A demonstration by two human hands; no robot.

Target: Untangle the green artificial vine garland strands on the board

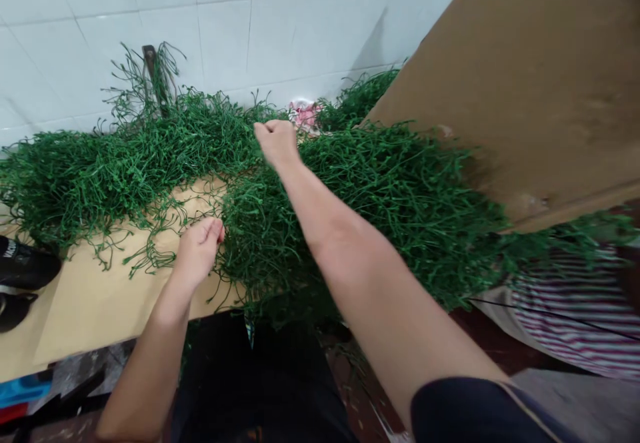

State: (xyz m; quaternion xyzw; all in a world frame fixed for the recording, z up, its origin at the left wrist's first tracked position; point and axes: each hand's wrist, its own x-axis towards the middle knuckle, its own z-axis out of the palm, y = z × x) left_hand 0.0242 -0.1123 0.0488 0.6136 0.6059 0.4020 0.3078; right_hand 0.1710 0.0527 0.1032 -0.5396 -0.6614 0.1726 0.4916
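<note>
Thin green wiry stems with small knobbed tips, perhaps artificial plant stems, lie in heaps. My left hand [200, 246] is closed, thumb against fingers, at the left edge of the near heap of stems [270, 230]. What it pinches, if anything, is hidden. Farther off, my right hand [278, 142] is closed in a loose fist above the stems, between the near heap and the long back heap of stems [125, 156]; nothing can be made out in it. A few loose stems [150, 253] are scattered on the tan board [110, 296] left of my left hand.
A large brown cardboard sheet [530, 90] leans in from the right over the stems. White tiled wall [220, 30] stands behind. An upright brown stick [153, 70] rises from the back heap. A black object [25, 263] sits at far left, striped cloth [575, 316] at lower right.
</note>
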